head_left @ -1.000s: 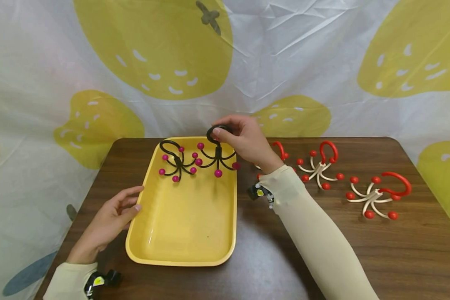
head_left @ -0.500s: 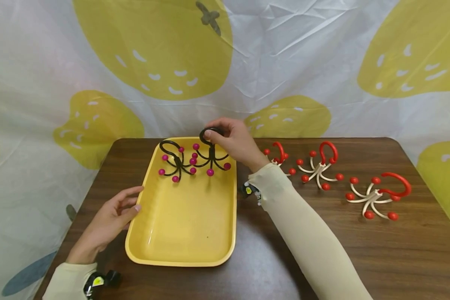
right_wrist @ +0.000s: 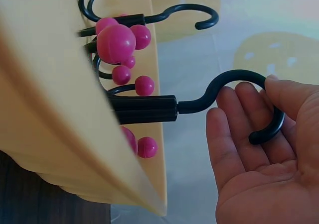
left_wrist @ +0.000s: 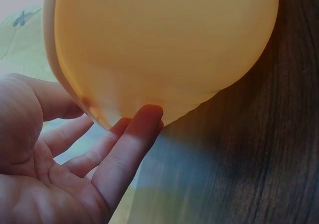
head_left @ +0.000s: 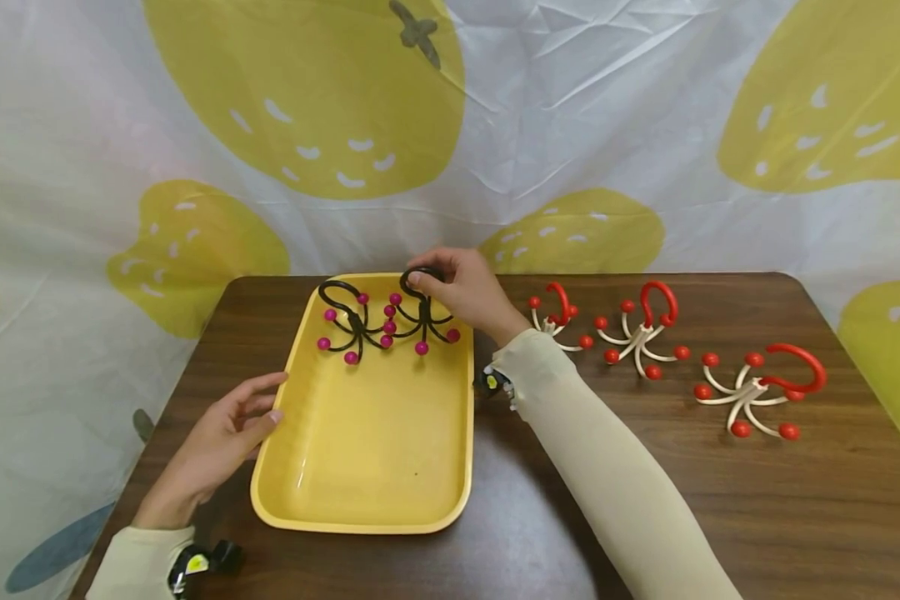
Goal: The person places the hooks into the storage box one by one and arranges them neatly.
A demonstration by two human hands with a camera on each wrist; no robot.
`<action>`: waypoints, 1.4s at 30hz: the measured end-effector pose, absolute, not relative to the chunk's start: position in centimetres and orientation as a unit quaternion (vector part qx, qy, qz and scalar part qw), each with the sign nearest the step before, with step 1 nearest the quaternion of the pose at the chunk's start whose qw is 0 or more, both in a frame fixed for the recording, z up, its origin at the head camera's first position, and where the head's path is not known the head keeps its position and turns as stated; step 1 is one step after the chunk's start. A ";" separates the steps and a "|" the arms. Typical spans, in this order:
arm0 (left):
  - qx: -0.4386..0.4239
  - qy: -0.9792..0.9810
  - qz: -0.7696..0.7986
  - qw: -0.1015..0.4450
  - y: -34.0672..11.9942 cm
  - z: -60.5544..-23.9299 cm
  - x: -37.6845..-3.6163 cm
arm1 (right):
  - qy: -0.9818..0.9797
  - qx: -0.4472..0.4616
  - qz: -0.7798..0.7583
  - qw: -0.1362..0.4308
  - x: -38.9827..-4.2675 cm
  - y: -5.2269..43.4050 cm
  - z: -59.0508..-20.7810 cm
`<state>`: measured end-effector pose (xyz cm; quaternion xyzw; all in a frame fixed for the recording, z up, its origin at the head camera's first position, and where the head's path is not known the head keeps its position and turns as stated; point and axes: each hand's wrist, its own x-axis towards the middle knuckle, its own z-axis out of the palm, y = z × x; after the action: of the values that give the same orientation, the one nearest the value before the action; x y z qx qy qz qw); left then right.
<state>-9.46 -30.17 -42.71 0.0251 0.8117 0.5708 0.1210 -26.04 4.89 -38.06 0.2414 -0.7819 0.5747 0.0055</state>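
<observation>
My right hand (head_left: 471, 287) holds the curved top of a black multi-arm hanger (head_left: 423, 310) with pink ball tips. In the right wrist view the thumb lies on the hook (right_wrist: 234, 75), with the fingers behind it. The hanger's arms are down inside the yellow tray (head_left: 360, 528), at its far right. Beside it in the tray stands a second black hanger (head_left: 356, 323), and their ball tips overlap in the head view. My left hand (head_left: 217, 442) touches the tray's left side; in the left wrist view its extended fingers (left_wrist: 127, 157) rest against the tray wall.
On the wooden table (head_left: 630, 483) right of the tray stand three white hangers with red hooks and balls: a far one (head_left: 551, 327), a middle one (head_left: 640, 337) and a near right one (head_left: 750, 392). A fruit-print cloth (head_left: 525, 125) hangs behind the table.
My right hand has moved left and slightly down, bringing the black hanger lower in the tray beside the other one. The left hand has stayed at the tray's side.
</observation>
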 end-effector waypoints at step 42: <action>0.019 0.819 0.560 0.124 -30.2 -42.2 -9.5 | -0.790 0.202 0.578 -0.037 -26.0 6.1 -38.9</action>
<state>-9.47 -30.16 -42.23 0.0185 0.8189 0.5602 0.1235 -26.05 6.12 -38.92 0.2021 -0.7897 0.5781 -0.0366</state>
